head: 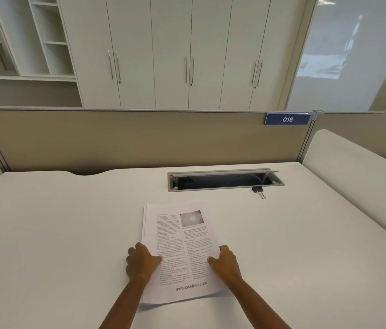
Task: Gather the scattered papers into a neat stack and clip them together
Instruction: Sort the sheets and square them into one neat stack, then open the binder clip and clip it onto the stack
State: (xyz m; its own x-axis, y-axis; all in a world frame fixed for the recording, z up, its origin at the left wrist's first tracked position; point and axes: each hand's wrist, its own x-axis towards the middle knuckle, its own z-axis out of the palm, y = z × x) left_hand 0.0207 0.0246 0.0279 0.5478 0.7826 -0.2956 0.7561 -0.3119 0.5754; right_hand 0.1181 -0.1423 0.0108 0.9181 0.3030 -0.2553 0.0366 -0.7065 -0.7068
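Observation:
A stack of printed papers [177,236] lies on the white desk [56,233], its sheets slightly offset along the left edge. My left hand [141,261] grips the stack's left side with the thumb on top. My right hand [225,261] grips the right side the same way. The near end of the stack is lifted a little off the desk. A black binder clip [259,191] lies alone on the desk, far right of the papers, beside the cable slot.
An open cable slot [225,180] with a raised metal lid is set into the desk behind the papers. A beige partition [139,138] with a blue "016" tag [287,119] closes the desk's far side. White side panels [353,181] flank the desk.

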